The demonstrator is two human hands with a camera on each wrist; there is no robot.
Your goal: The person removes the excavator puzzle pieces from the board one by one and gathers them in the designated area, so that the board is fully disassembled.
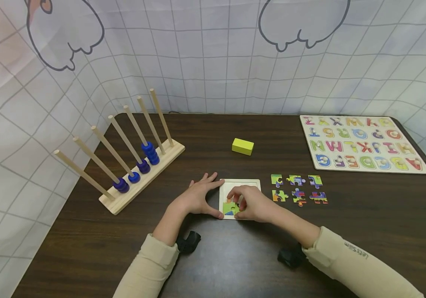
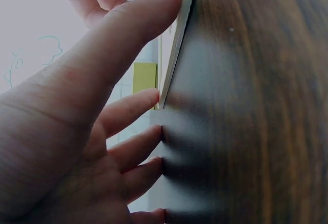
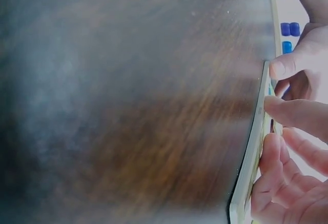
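Note:
A small white puzzle tray (image 1: 242,183) lies flat on the table, with green-patterned jigsaw pieces (image 1: 229,208) in its near left corner. My left hand (image 1: 195,198) is spread at the tray's left side, its thumb and index finger touching the edge. In the left wrist view the other fingertips (image 2: 160,133) rest on the tabletop. Over the tray, my right hand (image 1: 251,203) has thumb and fingers bent down, pinching a puzzle piece that they partly cover. Seen from the right wrist, its thumb (image 3: 279,108) is low at the tray rim (image 3: 248,175).
Several loose jigsaw pieces (image 1: 298,194) lie in two rows right of the tray. A yellow block (image 1: 242,146) is beyond it. On the left stands a wooden peg rack (image 1: 145,178) with blue beads; an alphabet board (image 1: 362,142) lies at the back right.

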